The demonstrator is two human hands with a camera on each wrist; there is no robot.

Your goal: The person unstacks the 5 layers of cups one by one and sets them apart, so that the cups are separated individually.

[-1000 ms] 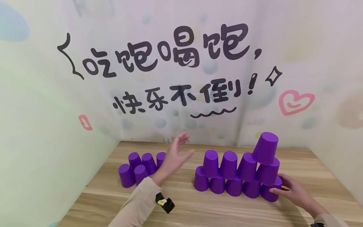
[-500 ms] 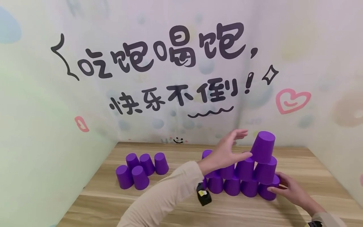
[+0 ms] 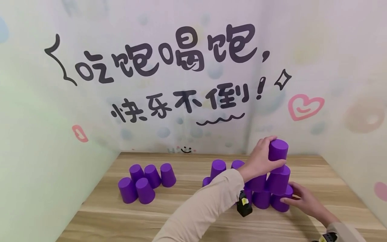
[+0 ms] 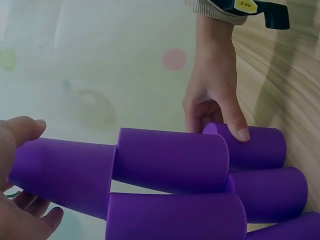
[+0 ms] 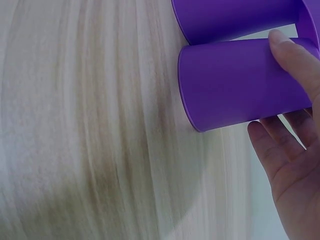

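Note:
Upside-down purple cups are stacked in tiers on the right of the table. My left hand (image 3: 260, 160) is around the topmost cup (image 3: 278, 151), thumb on its near side and fingers behind; in the left wrist view this cup (image 4: 65, 175) meets the bases of two second-tier cups. At the bottom right end, my right hand (image 3: 309, 202) holds the last cup (image 3: 275, 202) of the lowest row between thumb and fingers. The right wrist view shows the thumb on that cup (image 5: 235, 85), its rim on the table. My left forearm hides part of the lower tiers.
Several more upside-down purple cups (image 3: 145, 191) stand in a loose group on the left of the wooden table (image 3: 121, 222). A printed cloth wall (image 3: 169, 134) rises behind the table, with further walls at both sides.
My left hand has moved rightward from between the cup group and the stack to the topmost cup and taken hold of it. The right hand stays at the bottom end cup.

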